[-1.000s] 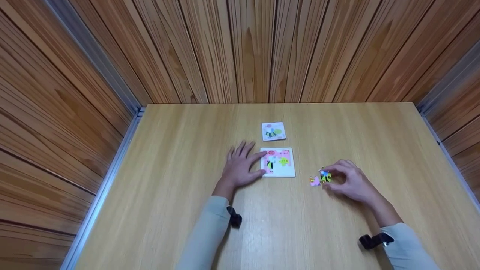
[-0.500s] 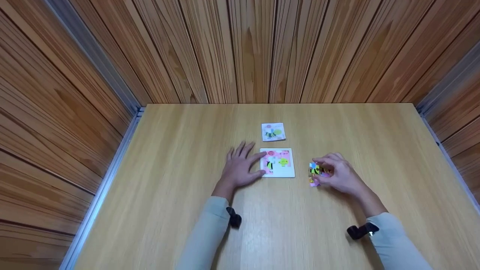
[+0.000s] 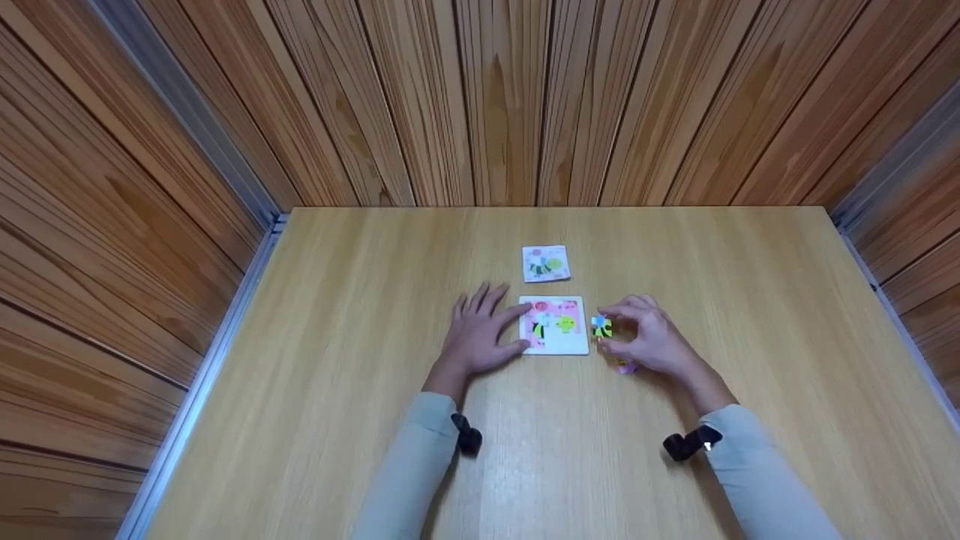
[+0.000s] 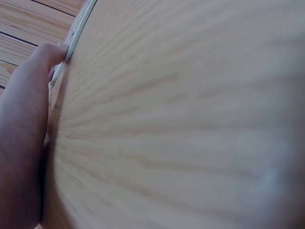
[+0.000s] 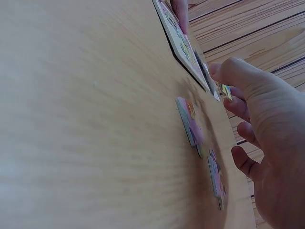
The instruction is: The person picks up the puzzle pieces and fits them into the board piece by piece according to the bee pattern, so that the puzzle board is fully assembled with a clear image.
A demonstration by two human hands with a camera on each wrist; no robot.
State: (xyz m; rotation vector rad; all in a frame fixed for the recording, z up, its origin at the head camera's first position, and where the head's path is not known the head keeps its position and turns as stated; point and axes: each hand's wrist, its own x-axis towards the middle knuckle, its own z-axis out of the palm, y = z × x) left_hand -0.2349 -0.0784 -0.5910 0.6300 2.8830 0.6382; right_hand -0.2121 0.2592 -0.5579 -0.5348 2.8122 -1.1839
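Observation:
My left hand (image 3: 480,337) lies flat with fingers spread beside a white-framed jigsaw tray (image 3: 562,348), its thumb and index fingertip on the tray's left edge. Part of a bee picture fills the tray's top and left. Just right of the tray, my right hand (image 3: 651,339) pinches a blue, yellow and black jigsaw piece (image 3: 601,327) between thumb and fingers. In the right wrist view this held piece (image 5: 227,92) shows only its edge. Beneath that hand, two pinkish pieces lie on the table: a nearer piece (image 5: 189,125) and a farther piece (image 5: 216,177).
A small square card (image 3: 546,264) with a bee picture lies behind the tray. The wooden table (image 3: 360,300) is bounded by plank walls (image 3: 495,105) at the back and sides, with a metal strip (image 3: 202,386) along the left edge.
My right hand has carried the bee-patterned piece leftward and slightly away from me, from beside the loose pieces to the tray's right edge. My left hand has stayed in place.

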